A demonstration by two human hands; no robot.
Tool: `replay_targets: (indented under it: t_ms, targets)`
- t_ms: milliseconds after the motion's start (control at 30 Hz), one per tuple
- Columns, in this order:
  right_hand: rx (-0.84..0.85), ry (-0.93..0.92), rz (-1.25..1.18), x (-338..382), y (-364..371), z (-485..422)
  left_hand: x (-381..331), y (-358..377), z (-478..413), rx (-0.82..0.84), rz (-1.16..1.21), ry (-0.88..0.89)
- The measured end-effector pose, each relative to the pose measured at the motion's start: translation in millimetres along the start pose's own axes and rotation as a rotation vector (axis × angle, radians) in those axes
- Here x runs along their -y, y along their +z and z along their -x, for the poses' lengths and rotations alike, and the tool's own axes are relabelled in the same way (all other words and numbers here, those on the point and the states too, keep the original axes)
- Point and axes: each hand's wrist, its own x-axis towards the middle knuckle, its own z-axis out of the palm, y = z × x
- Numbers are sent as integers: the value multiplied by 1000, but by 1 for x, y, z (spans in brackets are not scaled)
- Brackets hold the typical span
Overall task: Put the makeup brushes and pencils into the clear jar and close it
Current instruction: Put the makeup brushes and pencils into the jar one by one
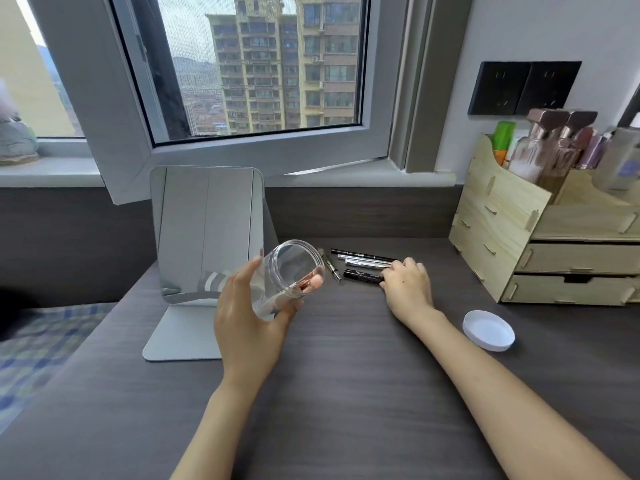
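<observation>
My left hand (247,327) holds the clear jar (289,271) tilted above the desk, its open mouth turned up and to the right. The jar looks empty; only my fingertips show through it. Several black and silver makeup pencils (363,263) lie side by side on the dark desk just right of the jar. A thin one (330,266) lies at an angle beside them. My right hand (407,284) rests on the right ends of the pencils, fingers curled over the nearest black one. The white lid (489,330) lies flat on the desk at the right.
A standing mirror (207,233) is behind the jar on the left. A wooden drawer organiser (554,233) with bottles stands at the back right. An open window frame (242,147) juts over the sill. A checked cloth (41,341) lies off the desk's left edge.
</observation>
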Motion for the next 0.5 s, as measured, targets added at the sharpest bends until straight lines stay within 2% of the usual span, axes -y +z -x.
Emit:
replay_targets:
  t_ms: [100,200,267,300,400,500]
  targets:
    - [-25,113,-205,-6,-6,8,-2,0,0,-1,-7,32]
    - [-202,245,-743,-6,-44,26,-2,1,0,1,-31,72]
    - [-222,186,-1065,-4,-81,42,-1,2,0,17,-51,109]
    - [-196,130,-1151,-1,-100,51,0,2,0,28,-58,129]
    - [-175,-69,-1058,9,-132,71,0,1,0,57,-74,183]
    - [-221,-157,-910,19,-138,75,-1,1,2,82,-82,217]
